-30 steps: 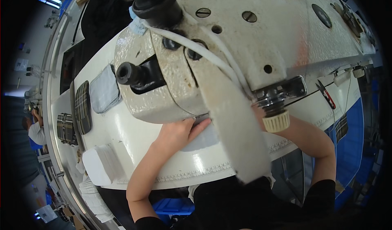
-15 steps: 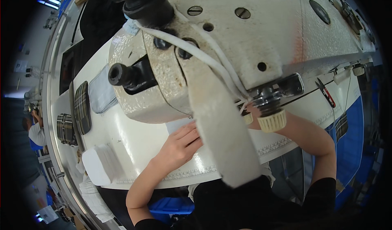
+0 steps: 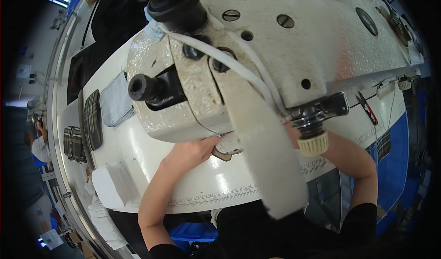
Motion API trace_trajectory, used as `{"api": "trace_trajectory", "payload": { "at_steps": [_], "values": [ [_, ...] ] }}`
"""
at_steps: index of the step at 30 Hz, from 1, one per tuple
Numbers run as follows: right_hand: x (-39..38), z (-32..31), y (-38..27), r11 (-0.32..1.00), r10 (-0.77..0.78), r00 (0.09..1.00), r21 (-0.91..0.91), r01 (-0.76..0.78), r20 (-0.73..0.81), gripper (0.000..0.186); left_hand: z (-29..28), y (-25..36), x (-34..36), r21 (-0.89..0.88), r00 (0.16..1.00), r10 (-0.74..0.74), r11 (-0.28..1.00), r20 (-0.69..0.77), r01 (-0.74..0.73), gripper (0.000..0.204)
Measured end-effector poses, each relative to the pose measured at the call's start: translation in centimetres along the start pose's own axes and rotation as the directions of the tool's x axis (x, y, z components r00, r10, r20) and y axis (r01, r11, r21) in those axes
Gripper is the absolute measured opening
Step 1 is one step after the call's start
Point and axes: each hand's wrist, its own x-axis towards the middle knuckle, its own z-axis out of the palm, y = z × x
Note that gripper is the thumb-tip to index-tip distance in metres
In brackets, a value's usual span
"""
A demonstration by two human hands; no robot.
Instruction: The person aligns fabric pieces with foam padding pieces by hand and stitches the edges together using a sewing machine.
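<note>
The white head of a sewing machine [image 3: 294, 52] fills the upper middle and hides most of what lies under it. My left hand [image 3: 190, 154] reaches beneath its near left end, with the fingertips out of sight. Beside those fingers shows a small piece with a rounded brown edge [image 3: 222, 156]; its kind I cannot tell. My right hand [image 3: 292, 134] is almost wholly hidden behind a hanging white strip [image 3: 271, 162] and the cream tension knob [image 3: 313, 144]. Only the wrist and forearm show, so what it holds cannot be seen.
On the left lie a stack of grey-blue cloth pieces [image 3: 116, 100], dark plaid pieces [image 3: 92, 121] and a white stack of rounded panels [image 3: 110, 185]. Red-handled thread snips [image 3: 368, 109] rest at the right. A ruler scale [image 3: 216, 196] runs along the table's front edge.
My left hand has moved up and slightly left, farther under the machine head. The brown-edged piece has come into sight. The machine appears shifted slightly right in the picture.
</note>
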Motion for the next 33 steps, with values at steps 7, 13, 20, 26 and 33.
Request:
{"api": "trace_trajectory", "payload": {
  "at_steps": [7, 13, 20, 26, 33],
  "values": [
    [0.7, -0.9, -0.4, 0.999, 0.018, 0.998, -0.041, -0.015, 0.059, 0.007, -0.1, -0.5, 0.6, 0.121, 0.995, -0.089, 0.989, 0.044, 0.083, 0.04],
    [0.1, -0.1, -0.1, 0.999, 0.012, 0.998, 0.036, -0.009, -0.068, 0.007, 1.2, 1.2, 0.8, -0.055, 0.995, -0.088, 0.995, -0.05, 0.085, 0.033],
    [0.4, -0.8, -0.4, 0.999, 0.035, 0.997, 0.013, -0.036, 0.071, 0.011, 2.6, 0.9, -0.4, 0.081, 0.985, 0.156, 0.985, -0.073, -0.151, 0.019],
    [0.5, -1.0, -0.4, 1.0, -0.009, 1.0, 0.004, 0.009, 0.003, 0.013, 1.8, -0.1, -0.5, 0.108, 0.98, 0.199, 0.975, -0.017, -0.196, 0.016],
    [0.5, -0.9, -0.3, 0.999, 0.029, 0.999, 0.034, -0.03, 0.033, 0.013, 1.2, -1.4, -0.4, 0.089, 0.988, -0.087, 0.993, 0.129, 0.076, 0.014]
  ]
}}
